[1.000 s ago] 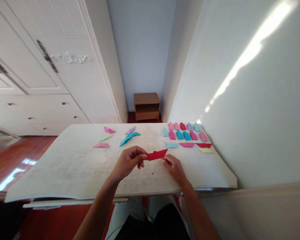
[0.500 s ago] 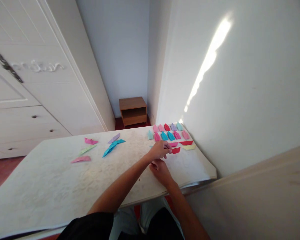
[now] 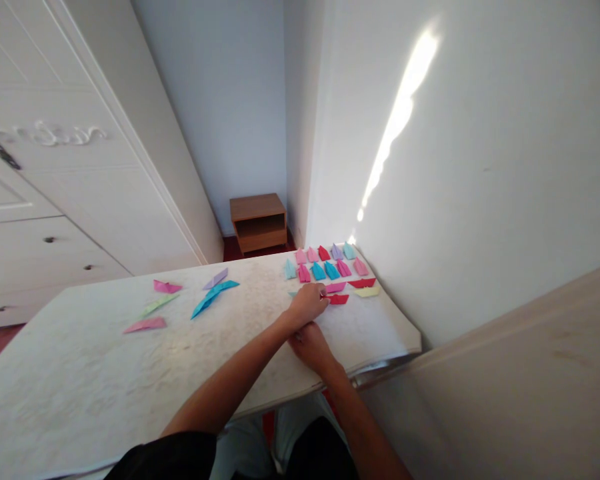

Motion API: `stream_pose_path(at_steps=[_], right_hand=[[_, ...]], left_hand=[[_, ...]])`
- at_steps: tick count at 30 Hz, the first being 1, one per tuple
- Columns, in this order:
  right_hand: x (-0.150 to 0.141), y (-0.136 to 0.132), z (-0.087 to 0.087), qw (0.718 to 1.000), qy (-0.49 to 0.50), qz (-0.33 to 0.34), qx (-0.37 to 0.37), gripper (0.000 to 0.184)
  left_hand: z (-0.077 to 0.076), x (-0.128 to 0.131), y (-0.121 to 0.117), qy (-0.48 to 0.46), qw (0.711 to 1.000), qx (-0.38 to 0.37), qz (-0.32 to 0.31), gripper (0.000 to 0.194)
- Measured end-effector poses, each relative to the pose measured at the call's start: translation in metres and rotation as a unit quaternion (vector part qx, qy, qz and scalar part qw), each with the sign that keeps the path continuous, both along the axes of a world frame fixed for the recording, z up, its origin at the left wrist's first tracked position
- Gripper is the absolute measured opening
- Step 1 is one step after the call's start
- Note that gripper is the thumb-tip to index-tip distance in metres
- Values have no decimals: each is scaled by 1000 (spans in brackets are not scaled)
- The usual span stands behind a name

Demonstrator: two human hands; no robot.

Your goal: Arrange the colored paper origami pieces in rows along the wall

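My left hand reaches across to the right side of the table, its fingers pinched at the left end of a red paper boat. The boat lies level at the tabletop. Just beyond it is a pink paper boat, partly behind the fingers. A second red paper boat and a pale yellow one lie to the right. The tip of a light teal paper piece shows left of the hand. My right hand rests curled on the table under my left wrist; its fingertips are hidden.
Two rows of folded paper pieces line the table's far right corner, near the wall. Several loose paper boats lie on the left half of the white table. Past the far edge stand a brown nightstand and a white wardrobe.
The view has shifted slightly to the right. My left hand has lowered the red paper boat, which was tilted and now lies more level. My right hand stays under the left wrist.
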State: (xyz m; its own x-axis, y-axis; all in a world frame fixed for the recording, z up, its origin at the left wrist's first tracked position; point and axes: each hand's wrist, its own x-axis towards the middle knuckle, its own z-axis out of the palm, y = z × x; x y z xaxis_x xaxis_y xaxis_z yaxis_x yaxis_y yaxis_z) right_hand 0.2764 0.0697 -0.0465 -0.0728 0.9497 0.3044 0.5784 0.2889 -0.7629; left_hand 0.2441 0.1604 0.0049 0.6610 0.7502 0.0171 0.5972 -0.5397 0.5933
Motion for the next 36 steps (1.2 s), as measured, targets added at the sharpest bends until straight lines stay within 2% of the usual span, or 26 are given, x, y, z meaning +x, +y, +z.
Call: stream_pose_path(at_steps=[9,14,26,36], right_hand=[[1,-4,-3,1000,14,3,24,32],[2,-5,-5,999,7,9,33,36],[4,-2,-8,999,-4,6,53,33],[5,-1,-4,998,14,7,67,30]], left_hand=[[8,-1,-11,122,991,51,33,30],[12,-2,-16,156,985,66,32,34],[9,7,-11,176,981,84,-9,28],[9,12,-8,164,981,100,-34,38]])
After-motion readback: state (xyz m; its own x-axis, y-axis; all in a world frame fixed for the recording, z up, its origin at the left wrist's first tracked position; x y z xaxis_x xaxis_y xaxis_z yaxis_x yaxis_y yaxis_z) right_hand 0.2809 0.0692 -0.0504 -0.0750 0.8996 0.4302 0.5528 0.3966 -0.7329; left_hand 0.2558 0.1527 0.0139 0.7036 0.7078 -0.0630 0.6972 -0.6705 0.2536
